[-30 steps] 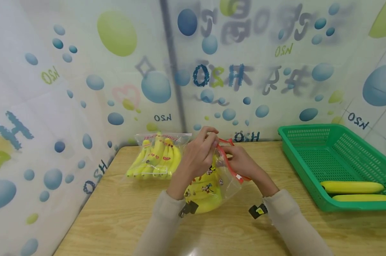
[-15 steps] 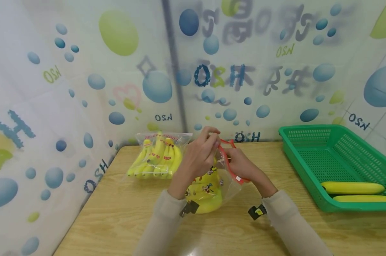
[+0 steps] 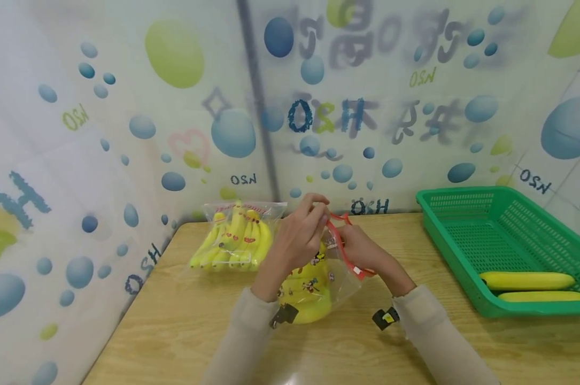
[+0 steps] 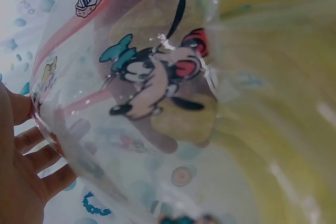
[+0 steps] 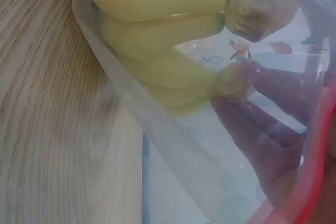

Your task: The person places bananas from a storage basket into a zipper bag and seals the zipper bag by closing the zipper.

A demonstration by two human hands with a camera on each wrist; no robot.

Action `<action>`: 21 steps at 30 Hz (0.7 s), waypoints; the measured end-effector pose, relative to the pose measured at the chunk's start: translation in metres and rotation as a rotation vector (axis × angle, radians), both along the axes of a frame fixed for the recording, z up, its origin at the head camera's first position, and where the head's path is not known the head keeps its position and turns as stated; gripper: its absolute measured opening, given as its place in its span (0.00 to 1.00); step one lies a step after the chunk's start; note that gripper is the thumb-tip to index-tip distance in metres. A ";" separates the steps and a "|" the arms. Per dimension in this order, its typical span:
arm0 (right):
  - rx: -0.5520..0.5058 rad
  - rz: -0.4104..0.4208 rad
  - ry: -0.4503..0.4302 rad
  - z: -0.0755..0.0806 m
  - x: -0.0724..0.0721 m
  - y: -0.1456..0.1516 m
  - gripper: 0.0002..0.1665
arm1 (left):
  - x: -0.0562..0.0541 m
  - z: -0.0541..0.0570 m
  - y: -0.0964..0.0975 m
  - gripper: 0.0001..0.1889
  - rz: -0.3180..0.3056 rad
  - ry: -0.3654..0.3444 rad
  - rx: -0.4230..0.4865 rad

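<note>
In the head view, a clear zip bag (image 3: 342,289) with a red zip edge and cartoon prints stands on the table between both hands. My left hand (image 3: 296,235) pinches the bag's edge beside its open mouth. My right hand (image 3: 366,248) reaches in through that mouth. Inside the bag lie bananas (image 3: 314,311), seen closely in the right wrist view as bunches joined at brown stems. There, the right hand's thumb and fingers (image 5: 244,129) pinch the smaller bunch's stem (image 5: 233,83). The left wrist view shows the left hand (image 4: 26,177) at the bag's rim.
Another clear bag (image 3: 237,240) of bananas lies at the back left of the wooden table (image 3: 188,331). A green basket (image 3: 463,256) on the right has two loose bananas (image 3: 527,280) near its front wall. A printed curtain (image 3: 395,128) hangs behind the table.
The head view shifts slightly. Both hands keep nearly the same place at the bag, the right one still inside its mouth.
</note>
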State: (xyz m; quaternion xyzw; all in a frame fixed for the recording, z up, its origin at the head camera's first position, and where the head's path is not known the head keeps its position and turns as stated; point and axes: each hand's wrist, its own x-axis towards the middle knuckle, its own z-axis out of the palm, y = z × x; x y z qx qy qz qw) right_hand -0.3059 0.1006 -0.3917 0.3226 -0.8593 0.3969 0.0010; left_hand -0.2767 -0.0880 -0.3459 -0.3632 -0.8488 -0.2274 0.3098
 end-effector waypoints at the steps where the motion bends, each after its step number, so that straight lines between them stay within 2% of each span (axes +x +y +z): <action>1: 0.007 0.005 -0.006 0.001 0.000 0.000 0.04 | 0.000 0.000 0.000 0.12 -0.001 -0.003 0.001; 10: -0.015 0.101 -0.073 0.005 0.003 0.003 0.07 | 0.000 0.000 -0.004 0.13 -0.010 0.012 0.019; 14: -0.011 0.101 -0.091 0.009 0.006 0.004 0.09 | 0.000 0.001 -0.005 0.13 -0.015 0.003 0.023; 21: 0.047 0.052 -0.007 0.018 0.011 0.009 0.14 | -0.001 0.001 -0.006 0.13 -0.017 0.002 0.024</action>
